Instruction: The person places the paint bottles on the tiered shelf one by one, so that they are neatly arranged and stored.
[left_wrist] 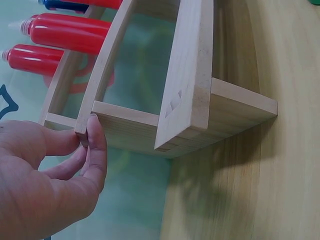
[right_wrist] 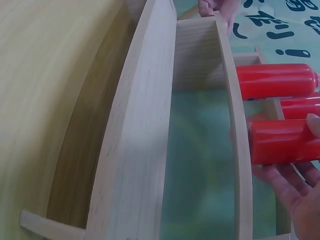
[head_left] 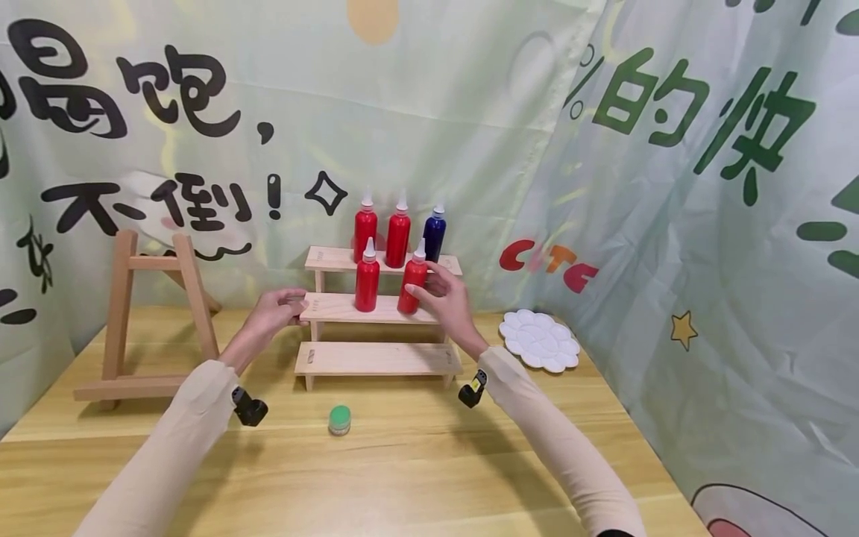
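Note:
A three-tier wooden display rack (head_left: pixel 376 359) stands at the back of the table. My left hand (head_left: pixel 274 309) pinches the left end of its middle shelf between thumb and fingers, as the left wrist view (left_wrist: pixel 60 165) also shows. With thumb and fingers, my right hand (head_left: pixel 448 302) grips a red squeeze bottle (head_left: pixel 411 287), upright at the right part of the middle shelf. Left of it on that shelf stands another red bottle (head_left: pixel 367 283). The top shelf bears two red bottles, one at the left (head_left: pixel 365 233) and one in the middle (head_left: pixel 397 237), plus a blue bottle (head_left: pixel 435 233).
A wooden tabletop easel (head_left: pixel 121 321) stands to the left. On the right lies a white flower-shaped palette (head_left: pixel 539 341). A small jar with a green lid (head_left: pixel 339 419) sits in front of the rack. Printed cloth (head_left: pixel 429 97) hangs behind the table.

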`<control>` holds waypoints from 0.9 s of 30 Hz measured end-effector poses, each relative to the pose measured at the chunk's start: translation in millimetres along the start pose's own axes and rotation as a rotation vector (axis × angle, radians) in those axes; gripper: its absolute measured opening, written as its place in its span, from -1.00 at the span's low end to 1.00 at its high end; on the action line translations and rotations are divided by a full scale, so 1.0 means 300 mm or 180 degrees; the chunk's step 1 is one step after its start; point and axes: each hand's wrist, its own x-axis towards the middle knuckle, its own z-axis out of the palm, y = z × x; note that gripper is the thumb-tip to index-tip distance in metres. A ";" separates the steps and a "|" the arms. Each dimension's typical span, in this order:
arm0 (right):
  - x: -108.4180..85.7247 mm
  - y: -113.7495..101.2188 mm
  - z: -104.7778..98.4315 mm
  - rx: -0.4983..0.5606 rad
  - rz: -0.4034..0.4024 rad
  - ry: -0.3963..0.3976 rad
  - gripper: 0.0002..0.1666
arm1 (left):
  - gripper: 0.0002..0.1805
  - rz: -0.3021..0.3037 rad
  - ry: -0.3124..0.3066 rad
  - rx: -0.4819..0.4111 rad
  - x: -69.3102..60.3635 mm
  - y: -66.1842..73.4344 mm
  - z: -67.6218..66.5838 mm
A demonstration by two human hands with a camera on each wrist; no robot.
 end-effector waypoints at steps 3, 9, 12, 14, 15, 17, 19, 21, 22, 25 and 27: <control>0.008 0.002 0.014 0.0045 0.0006 -0.0054 -0.34 | -0.42 -0.0023 -0.0005 -0.0012 0.001 0.005 -0.002; 0.008 0.017 0.029 0.0035 0.0059 -0.0098 -0.29 | -0.42 -0.0027 -0.0011 0.0001 -0.001 0.008 0.006; 0.009 0.019 0.045 0.0033 0.0022 -0.0075 -0.29 | -0.43 -0.0039 0.0008 0.0014 -0.012 0.012 0.000; 0.006 0.019 0.050 0.0019 0.0019 -0.0052 -0.29 | -0.43 -0.0061 0.0020 0.0017 -0.012 0.012 0.000; 0.005 0.020 0.052 -0.0003 0.0018 -0.0045 -0.28 | -0.43 -0.0056 0.0023 0.0020 -0.012 0.013 -0.001; 0.001 0.024 0.055 -0.0028 0.0030 -0.0035 -0.27 | -0.43 -0.0049 0.0039 0.0013 -0.011 0.010 0.000; -0.004 0.028 0.055 -0.0058 0.0049 -0.0030 -0.26 | -0.43 -0.0030 0.0041 0.0004 -0.010 0.007 0.001; -0.007 0.029 0.052 -0.0074 0.0064 -0.0051 -0.27 | -0.43 -0.0017 0.0046 -0.0011 -0.011 0.004 0.005; -0.008 0.028 0.051 -0.0075 0.0065 -0.0069 -0.27 | -0.43 -0.0022 0.0055 -0.0030 -0.012 0.002 0.006; -0.008 0.024 0.044 -0.0115 0.0085 -0.0144 -0.27 | -0.42 -0.0023 0.0059 -0.0075 -0.014 0.002 0.009; -0.006 0.019 0.039 -0.0144 0.0114 -0.0194 -0.28 | -0.41 -0.0038 0.0053 -0.0100 -0.014 0.004 0.010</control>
